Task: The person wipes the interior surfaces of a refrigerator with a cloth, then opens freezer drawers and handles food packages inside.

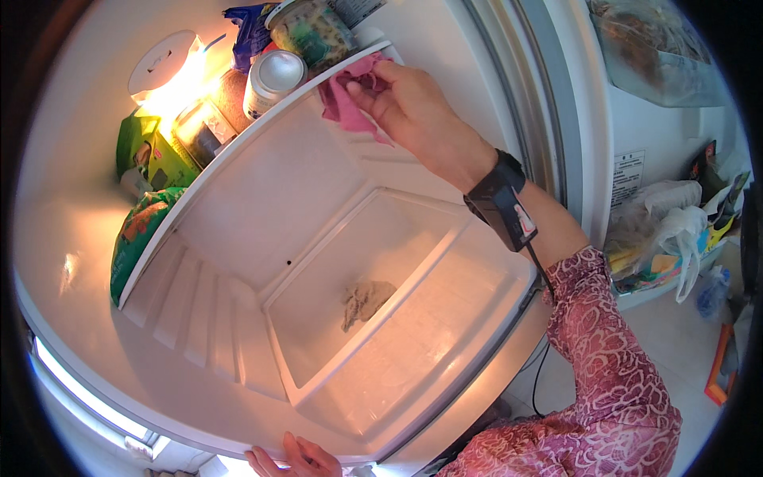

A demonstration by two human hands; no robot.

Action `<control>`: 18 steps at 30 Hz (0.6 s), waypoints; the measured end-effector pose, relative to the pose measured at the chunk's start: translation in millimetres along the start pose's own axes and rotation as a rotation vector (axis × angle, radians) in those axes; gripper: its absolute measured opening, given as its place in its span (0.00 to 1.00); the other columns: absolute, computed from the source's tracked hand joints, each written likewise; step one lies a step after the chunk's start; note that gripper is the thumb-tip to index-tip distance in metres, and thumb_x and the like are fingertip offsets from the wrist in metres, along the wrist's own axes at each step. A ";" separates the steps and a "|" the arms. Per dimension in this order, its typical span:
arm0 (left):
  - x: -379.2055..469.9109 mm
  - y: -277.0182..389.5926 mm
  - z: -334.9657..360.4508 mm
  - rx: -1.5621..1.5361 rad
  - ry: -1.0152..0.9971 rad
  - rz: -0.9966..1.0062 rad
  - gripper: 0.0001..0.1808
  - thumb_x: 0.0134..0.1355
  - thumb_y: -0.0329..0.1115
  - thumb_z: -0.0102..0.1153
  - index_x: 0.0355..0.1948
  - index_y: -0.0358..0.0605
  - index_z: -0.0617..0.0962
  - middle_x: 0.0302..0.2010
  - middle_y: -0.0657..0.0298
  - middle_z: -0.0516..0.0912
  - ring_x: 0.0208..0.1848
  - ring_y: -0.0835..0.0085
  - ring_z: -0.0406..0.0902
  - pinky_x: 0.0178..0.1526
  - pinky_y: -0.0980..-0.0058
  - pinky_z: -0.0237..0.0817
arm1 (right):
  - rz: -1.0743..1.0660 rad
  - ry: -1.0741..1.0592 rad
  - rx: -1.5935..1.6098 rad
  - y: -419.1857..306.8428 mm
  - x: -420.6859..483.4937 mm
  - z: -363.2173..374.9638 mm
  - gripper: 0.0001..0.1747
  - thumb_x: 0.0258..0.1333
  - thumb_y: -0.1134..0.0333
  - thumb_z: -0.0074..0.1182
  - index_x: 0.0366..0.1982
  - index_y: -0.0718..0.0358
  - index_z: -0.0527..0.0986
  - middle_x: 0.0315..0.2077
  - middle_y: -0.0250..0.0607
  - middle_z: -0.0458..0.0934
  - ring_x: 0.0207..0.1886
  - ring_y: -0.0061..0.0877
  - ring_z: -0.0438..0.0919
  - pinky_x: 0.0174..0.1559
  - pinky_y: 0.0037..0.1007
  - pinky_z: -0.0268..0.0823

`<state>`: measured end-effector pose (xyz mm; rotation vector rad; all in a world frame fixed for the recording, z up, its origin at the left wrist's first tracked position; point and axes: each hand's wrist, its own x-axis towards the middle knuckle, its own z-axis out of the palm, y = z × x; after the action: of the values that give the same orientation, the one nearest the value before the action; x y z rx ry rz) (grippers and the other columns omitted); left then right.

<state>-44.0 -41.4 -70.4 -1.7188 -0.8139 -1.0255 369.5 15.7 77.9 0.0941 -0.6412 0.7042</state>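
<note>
My right hand point(411, 101) pinches a crumpled pink cloth point(349, 110) against the front rim of a white refrigerator shelf point(197, 185), near its right end. Part of the cloth hangs below the rim. A dark band with a small device point(501, 206) circles my right wrist, and a cable runs from it. At the bottom of the view, my left hand point(298, 459) touches the refrigerator's outer edge point(226, 444), fingers apart; the picture's border cuts it off. Below the shelf, a crumpled greyish-brown piece point(366, 301) lies in the framed lower panel point(322, 334).
On the shelf stand a white lidded jar point(274, 83), a clear jar of food point(313, 33), a green-yellow packet point(155, 155) and a green bag point(143, 244). A lamp point(179, 71) glows behind them. The open door point(650, 131) holds bagged food point(661, 226) at right.
</note>
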 end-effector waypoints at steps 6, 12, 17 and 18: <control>-5.4 -12.6 7.4 0.028 -0.011 0.001 0.08 0.56 0.32 0.54 0.37 0.45 0.79 0.54 0.42 0.62 0.58 0.43 0.57 0.56 0.44 0.56 | -0.065 -0.101 -0.028 30.2 13.5 -9.6 0.09 0.59 0.75 0.38 0.37 0.70 0.70 0.36 0.45 0.74 0.37 0.31 0.75 0.40 0.28 0.72; -4.5 -30.5 10.7 0.056 -0.060 -0.010 0.08 0.56 0.33 0.55 0.35 0.45 0.80 0.55 0.43 0.61 0.58 0.43 0.55 0.56 0.44 0.55 | -0.045 0.003 -0.103 86.6 60.6 -17.5 0.11 0.62 0.76 0.34 0.43 0.68 0.66 0.41 0.45 0.71 0.43 0.31 0.73 0.46 0.31 0.70; -18.1 -33.4 18.0 0.016 -0.019 -0.032 0.07 0.55 0.34 0.55 0.34 0.45 0.80 0.55 0.44 0.60 0.58 0.45 0.55 0.56 0.44 0.54 | -0.751 -0.326 -1.099 118.7 142.6 -81.1 0.11 0.61 0.77 0.34 0.43 0.66 0.65 0.40 0.44 0.72 0.42 0.31 0.74 0.44 0.31 0.72; -20.8 -29.8 16.1 0.016 -0.005 -0.026 0.07 0.55 0.34 0.55 0.33 0.45 0.80 0.55 0.45 0.60 0.58 0.45 0.55 0.56 0.44 0.54 | -0.828 -0.361 -1.197 119.2 147.6 -80.9 0.11 0.61 0.77 0.34 0.43 0.66 0.65 0.39 0.43 0.73 0.41 0.31 0.74 0.44 0.31 0.72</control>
<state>-74.2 -17.8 -81.1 -1.7018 -0.8473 -1.0304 422.0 215.1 82.7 -0.6071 -1.1770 -0.5713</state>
